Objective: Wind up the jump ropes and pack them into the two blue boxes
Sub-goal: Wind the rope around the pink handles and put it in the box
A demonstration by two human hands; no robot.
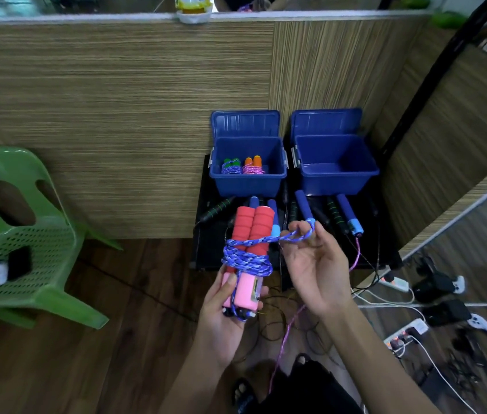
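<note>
Rope (pixel 248 259) half wound: your left hand (pixel 230 309) grips both handles (pixel 252 234) steady so your right hand (pixel 315 267) can hook the last loop

Low black stand (pixel 206 258), two open blue boxes (pixel 248 182) (pixel 337 182) along its far edge, loose jump ropes (pixel 305 204) in front

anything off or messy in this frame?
Yes: unwound jump ropes lie tangled on the black stand in front of the blue boxes, and a purple cord trails over its edge toward the floor. Nothing looks damaged.
</note>
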